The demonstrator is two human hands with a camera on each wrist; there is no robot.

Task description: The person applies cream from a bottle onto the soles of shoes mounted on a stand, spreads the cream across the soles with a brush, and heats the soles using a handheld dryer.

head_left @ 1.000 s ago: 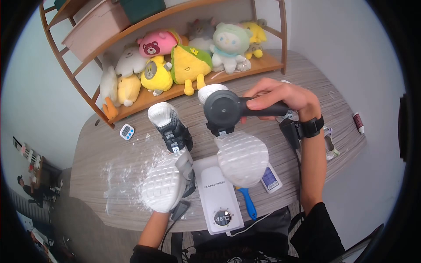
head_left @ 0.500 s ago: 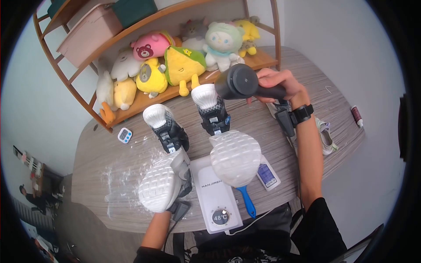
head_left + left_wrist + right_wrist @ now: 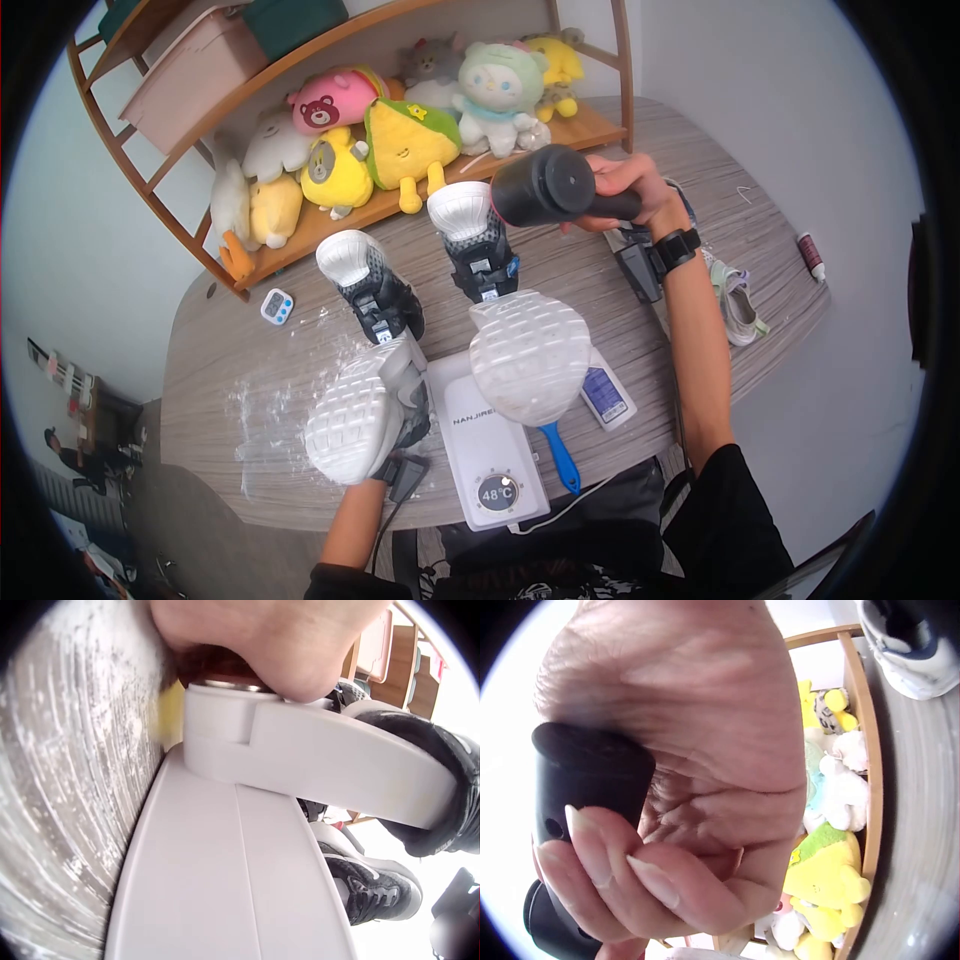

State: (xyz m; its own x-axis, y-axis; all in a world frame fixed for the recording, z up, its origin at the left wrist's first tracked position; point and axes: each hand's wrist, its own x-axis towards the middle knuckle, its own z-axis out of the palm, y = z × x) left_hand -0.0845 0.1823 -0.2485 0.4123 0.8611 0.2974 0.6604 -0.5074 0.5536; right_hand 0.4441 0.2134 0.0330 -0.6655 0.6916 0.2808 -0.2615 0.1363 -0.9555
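My right hand (image 3: 640, 190) grips the handle of a black hair dryer (image 3: 540, 187), its fingers curled round it in the right wrist view. The dryer's barrel overlaps the white toe of the far right shoe (image 3: 465, 215). Beside that stands another black shoe with a white toe (image 3: 358, 262). Nearer me, two shoes show ridged white soles, the left sole (image 3: 352, 425) and the right sole (image 3: 530, 358). A white shoe dryer (image 3: 490, 440) reading 48°C lies among them. My left hand (image 3: 270, 637) is close above its hinged arm (image 3: 337, 757); its fingertips are hidden.
White residue (image 3: 262, 425) marks the tabletop at left, near a small timer (image 3: 277, 306). A blue-handled brush (image 3: 562, 465) and a white bottle (image 3: 606, 395) lie at front. Pale shoes (image 3: 742, 308) and a small bottle (image 3: 811, 257) stand right; plush toys (image 3: 410, 145) fill the shelf behind.
My right hand has carried the hair dryer away from me and turned its barrel, uncovering the far right shoe. The left arm stays by the near left shoe while the head view shifts slightly.
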